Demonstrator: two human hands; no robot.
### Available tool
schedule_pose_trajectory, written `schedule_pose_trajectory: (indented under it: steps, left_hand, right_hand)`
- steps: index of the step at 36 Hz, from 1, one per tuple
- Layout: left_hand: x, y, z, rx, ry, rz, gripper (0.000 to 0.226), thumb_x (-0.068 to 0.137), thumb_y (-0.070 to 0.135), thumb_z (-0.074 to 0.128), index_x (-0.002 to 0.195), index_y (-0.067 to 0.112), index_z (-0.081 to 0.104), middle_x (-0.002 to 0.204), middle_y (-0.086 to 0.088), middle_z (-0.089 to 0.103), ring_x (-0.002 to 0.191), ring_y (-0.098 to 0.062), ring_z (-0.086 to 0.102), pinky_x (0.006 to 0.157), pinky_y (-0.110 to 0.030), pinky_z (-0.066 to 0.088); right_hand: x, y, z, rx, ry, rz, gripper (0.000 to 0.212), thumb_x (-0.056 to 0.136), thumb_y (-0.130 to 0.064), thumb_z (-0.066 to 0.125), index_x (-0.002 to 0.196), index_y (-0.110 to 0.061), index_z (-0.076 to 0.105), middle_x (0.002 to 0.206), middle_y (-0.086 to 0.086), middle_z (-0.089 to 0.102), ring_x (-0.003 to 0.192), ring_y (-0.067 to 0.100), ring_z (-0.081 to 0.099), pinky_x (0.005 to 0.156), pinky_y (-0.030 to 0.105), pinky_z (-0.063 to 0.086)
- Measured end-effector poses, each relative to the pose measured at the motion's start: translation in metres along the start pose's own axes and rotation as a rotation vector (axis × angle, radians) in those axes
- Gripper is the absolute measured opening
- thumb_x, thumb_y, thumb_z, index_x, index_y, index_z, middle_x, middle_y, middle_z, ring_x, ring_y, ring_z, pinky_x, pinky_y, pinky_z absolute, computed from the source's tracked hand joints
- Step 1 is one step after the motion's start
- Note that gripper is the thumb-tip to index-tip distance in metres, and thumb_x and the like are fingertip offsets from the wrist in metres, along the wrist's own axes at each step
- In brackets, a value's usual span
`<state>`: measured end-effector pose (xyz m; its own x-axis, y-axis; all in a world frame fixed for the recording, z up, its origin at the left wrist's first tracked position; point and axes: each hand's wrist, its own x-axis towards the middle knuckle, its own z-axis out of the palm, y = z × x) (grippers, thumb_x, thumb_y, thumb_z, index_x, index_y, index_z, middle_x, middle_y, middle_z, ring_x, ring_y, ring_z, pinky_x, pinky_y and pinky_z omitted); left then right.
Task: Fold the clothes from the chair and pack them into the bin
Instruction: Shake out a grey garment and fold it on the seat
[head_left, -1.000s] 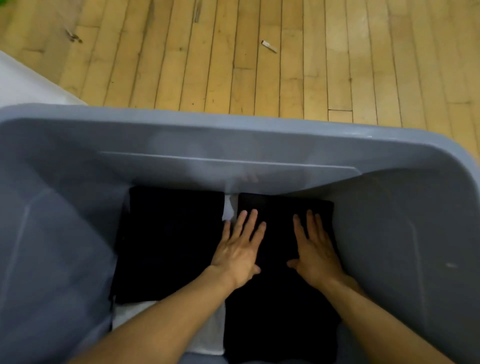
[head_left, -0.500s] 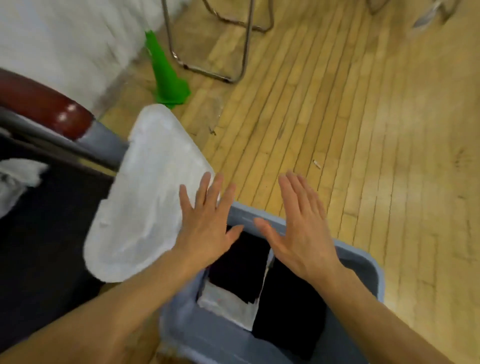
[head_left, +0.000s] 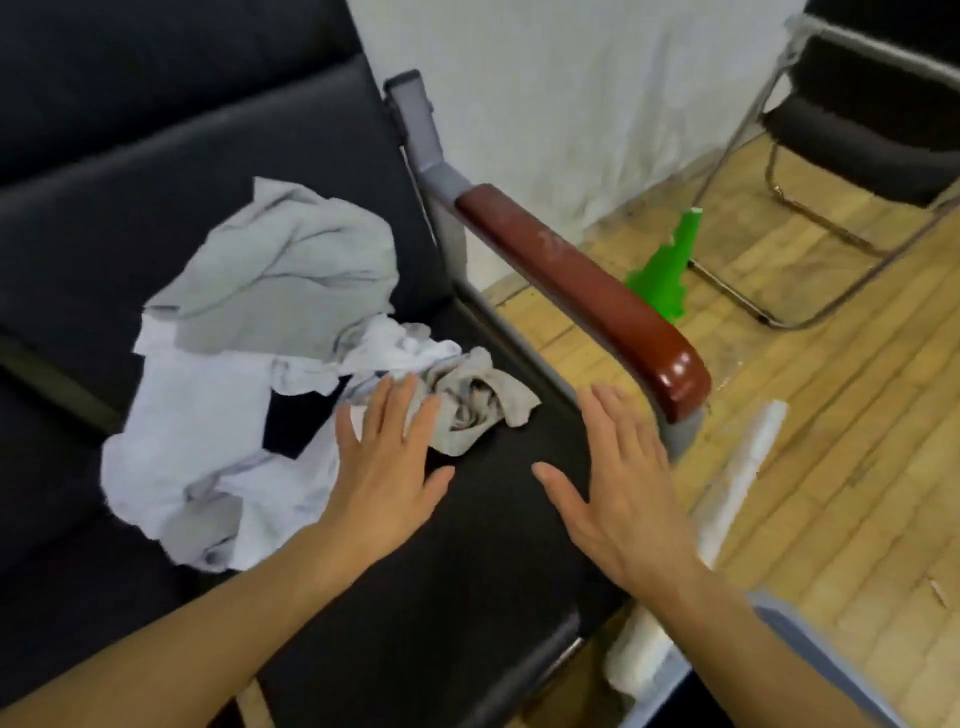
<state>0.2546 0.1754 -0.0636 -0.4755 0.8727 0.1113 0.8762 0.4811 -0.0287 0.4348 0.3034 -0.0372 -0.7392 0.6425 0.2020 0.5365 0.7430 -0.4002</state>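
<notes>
Both bare hands, left (head_left: 387, 467) and right (head_left: 618, 483), flat-fingered, holding nothing, over black padded chair seat (head_left: 483, 545); beyond, crumpled grey and white clothes (head_left: 249, 364) unfolded (grey plastic bin (head_left: 810, 649) barely visible, lower right).

Left hand (head_left: 387, 467) and right hand (head_left: 618, 483) outstretched, palms down, fingers straight.

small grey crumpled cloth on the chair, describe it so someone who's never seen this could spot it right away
Start at the black chair seat with the red-brown armrest. A heap of pale clothes lies on the seat; at its armrest-side edge sits the small grey crumpled cloth, just past the left hand's fingertips. Unlike its larger neighbours, it is a tight, darker grey wad.
</notes>
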Motion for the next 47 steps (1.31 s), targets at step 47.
schedule_pose_trajectory:
  steps: [47]
  left_hand:
    - [0.051,-0.285,-0.385,-1.084,0.794,-0.631,0.018,0.094,0.008,0.049,0.079,0.017,0.056,0.074,0.003,0.055,0.067,-0.005,0.048,0.064,-0.02,0.042]
  right_hand:
    - [0.265,-0.411,-0.096,0.354,-0.135,-0.35,0.009,0.097,-0.028,0.042,0.098,-0.023,0.05,0.095,-0.002,0.057,0.078,0.021,0.056,0.07,0.038,0.046]
